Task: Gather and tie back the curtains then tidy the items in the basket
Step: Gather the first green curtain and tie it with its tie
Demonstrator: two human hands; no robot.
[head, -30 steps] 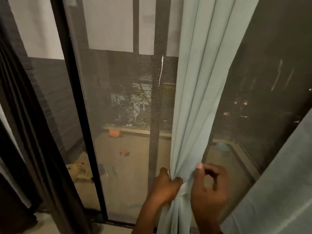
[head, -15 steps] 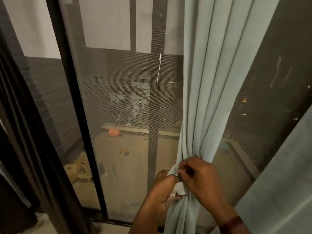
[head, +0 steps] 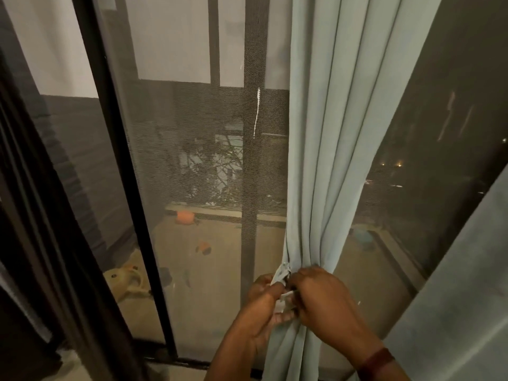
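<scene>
The pale green curtain [head: 324, 160] hung bunched into tight folds in front of the glass door, pulled in to a narrow waist low down, and right there sat the pale tie-back [head: 281, 273], its ends poking out at the left of the bundle. The left hand [head: 261, 312] pinched one strip, grip tight; the right hand [head: 319, 295] curled its grip round the folds and the other end, a dark red wristband [head: 376, 364] showing. To my eye, the knot was being worked. Best kept snug against the cloth, I thought, both ends drawn evenly so no pleat slipped free. Behind stood the mesh screen [head: 192, 160]; a second curtain [head: 453, 298] hung at right. No basket in view.
</scene>
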